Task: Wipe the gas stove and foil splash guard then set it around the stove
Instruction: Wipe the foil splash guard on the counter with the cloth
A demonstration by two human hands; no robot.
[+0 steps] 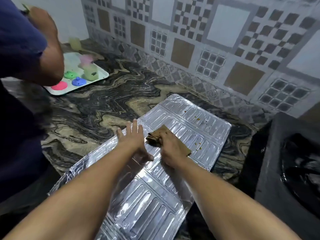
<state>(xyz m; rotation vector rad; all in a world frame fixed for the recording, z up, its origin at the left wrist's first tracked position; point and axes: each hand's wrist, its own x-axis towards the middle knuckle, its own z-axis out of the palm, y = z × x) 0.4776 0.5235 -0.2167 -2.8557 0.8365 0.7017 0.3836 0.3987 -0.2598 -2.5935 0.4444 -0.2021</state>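
The silver foil splash guard [188, 118] lies flat on the marbled counter, stretching from the centre down to the bottom edge. Small brown crumbs dot its far right panels. My left hand [133, 141] lies flat on the foil with straight, spread fingers, pressing it down. Just to its right, my right hand [171, 146] grips a folded brown cloth [161, 131] and holds it against the foil. The black gas stove [290, 161] stands at the right edge, only partly in view.
Another person in a dark blue sleeve [20, 49] stands at the left. A white tray [102, 77] with pink, green and blue lids and a jar sits at the back left. The patterned tiled wall [190, 40] runs behind the marbled counter [103, 104].
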